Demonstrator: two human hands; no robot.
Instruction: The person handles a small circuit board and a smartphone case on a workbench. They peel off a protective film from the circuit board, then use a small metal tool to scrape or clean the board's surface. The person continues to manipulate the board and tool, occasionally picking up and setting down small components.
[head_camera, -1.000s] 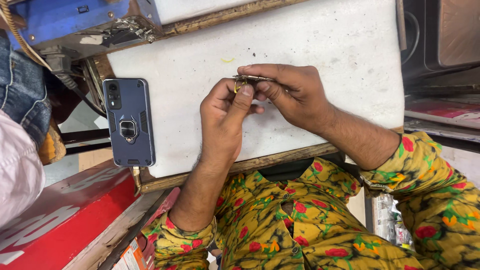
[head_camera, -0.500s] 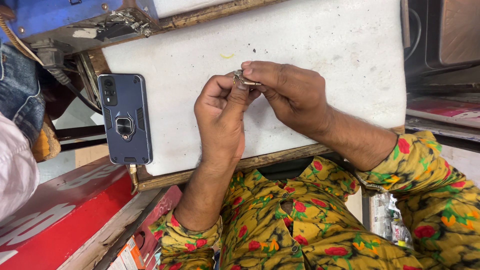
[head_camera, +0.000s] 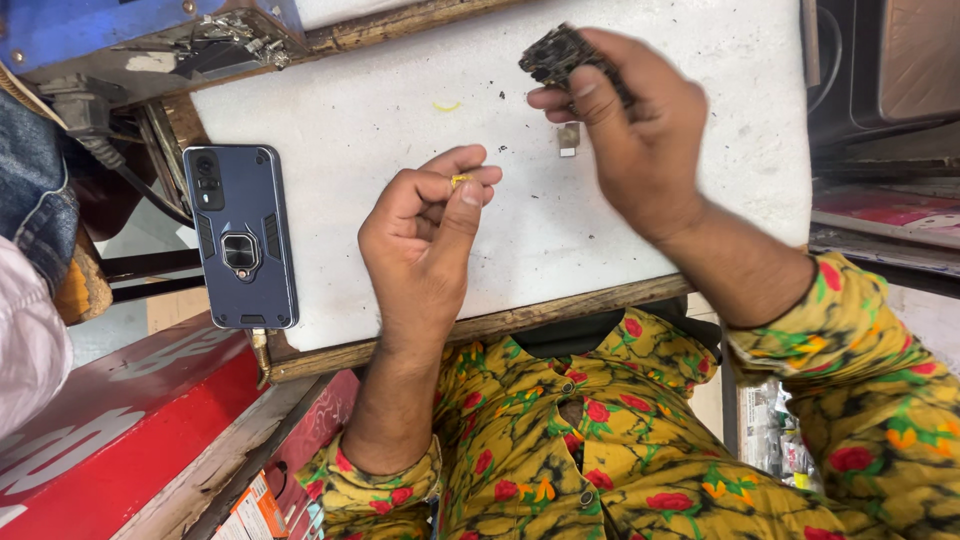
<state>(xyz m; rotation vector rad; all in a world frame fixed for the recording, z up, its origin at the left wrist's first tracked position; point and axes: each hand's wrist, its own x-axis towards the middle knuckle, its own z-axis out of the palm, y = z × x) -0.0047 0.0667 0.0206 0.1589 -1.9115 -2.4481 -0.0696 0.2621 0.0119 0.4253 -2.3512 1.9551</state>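
My left hand (head_camera: 425, 240) hovers over the white worktop (head_camera: 380, 130), thumb and forefinger pinching a tiny yellow piece (head_camera: 460, 180). My right hand (head_camera: 635, 125) is raised above the top's far side and grips a small dark circuit part (head_camera: 555, 55) in its fingertips. Beneath that hand a small grey metal piece (head_camera: 568, 137) lies on the worktop. A dark blue phone in a rugged case (head_camera: 240, 238) lies face down at the worktop's left edge, a cable plugged into its bottom.
A small yellow scrap (head_camera: 447, 105) lies on the white top. A wooden frame (head_camera: 520, 318) edges the worktop. A blue metal part (head_camera: 120, 30) sits at the top left, a red box (head_camera: 110, 440) at the lower left. Another person's clothing (head_camera: 30, 300) shows at the far left.
My hands were joined over a small part. They have separated: the right lifted away to the upper right with the dark part, the left keeps the tiny yellow piece.
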